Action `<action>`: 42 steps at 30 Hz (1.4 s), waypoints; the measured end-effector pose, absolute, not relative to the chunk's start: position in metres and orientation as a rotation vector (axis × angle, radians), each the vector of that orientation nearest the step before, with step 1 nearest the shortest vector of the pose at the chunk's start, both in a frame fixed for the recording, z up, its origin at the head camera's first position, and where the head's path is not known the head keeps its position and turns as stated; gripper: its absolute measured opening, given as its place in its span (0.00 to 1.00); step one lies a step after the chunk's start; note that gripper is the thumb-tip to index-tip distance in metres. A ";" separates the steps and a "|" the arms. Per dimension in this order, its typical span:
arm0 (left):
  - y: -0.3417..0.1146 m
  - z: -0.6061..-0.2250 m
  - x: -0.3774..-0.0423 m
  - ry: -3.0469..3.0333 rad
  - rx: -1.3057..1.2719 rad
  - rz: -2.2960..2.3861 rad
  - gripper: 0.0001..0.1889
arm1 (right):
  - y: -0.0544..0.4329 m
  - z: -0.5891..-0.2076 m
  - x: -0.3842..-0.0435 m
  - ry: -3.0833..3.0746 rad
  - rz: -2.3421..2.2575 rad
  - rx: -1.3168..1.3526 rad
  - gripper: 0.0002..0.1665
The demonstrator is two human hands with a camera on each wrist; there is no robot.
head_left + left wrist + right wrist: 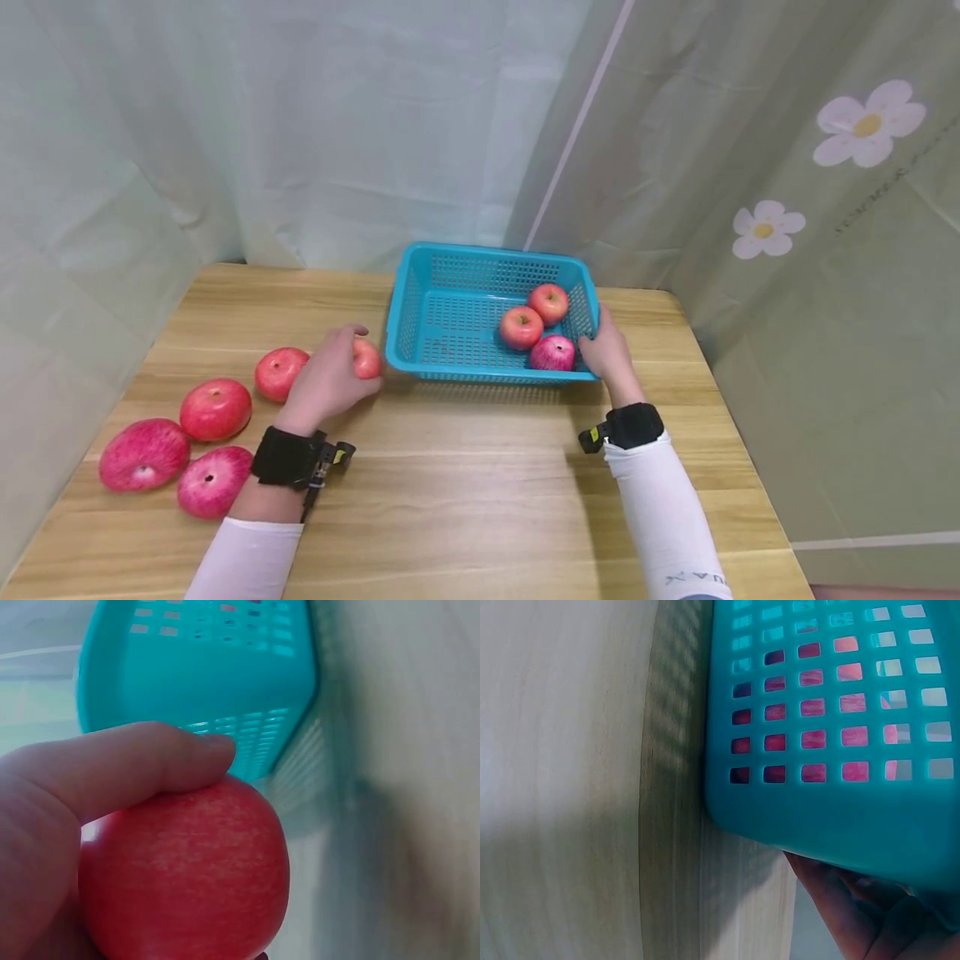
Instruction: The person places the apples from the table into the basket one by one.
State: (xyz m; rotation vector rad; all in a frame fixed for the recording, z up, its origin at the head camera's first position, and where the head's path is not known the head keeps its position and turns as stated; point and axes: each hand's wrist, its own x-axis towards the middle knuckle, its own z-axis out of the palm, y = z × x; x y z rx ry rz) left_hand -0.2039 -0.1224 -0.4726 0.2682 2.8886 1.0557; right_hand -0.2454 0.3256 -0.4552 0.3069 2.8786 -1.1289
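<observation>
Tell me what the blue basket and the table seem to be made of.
Basket: probably moulded plastic, smooth and slightly glossy, judging by its even colour and regular rows of holes.
Table: wood or wood-print laminate, I can't tell which; grain lines run across its top, with a soft sheen.

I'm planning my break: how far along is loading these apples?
Already done: three apples sit in the basket, its end held by the right hand. In hand: the left hand grips one apple just outside the basket. Apparently left: four apples on the table.
</observation>
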 end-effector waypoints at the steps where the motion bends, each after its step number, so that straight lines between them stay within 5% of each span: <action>1: -0.123 -0.470 -0.204 2.894 0.258 1.065 0.45 | 0.326 -0.455 -0.245 2.880 -1.128 0.309 0.45; 25: -0.125 -0.424 -0.179 3.098 0.203 1.271 0.41 | 0.330 -0.453 -0.246 2.876 -1.139 0.305 0.45; 36: -0.095 -0.404 -0.188 2.978 0.539 1.410 0.30 | 0.329 -0.455 -0.247 2.890 -1.096 0.283 0.45; 42: -0.073 -0.405 -0.194 2.879 0.611 1.366 0.34 | 0.328 -0.457 -0.247 2.890 -1.099 0.296 0.45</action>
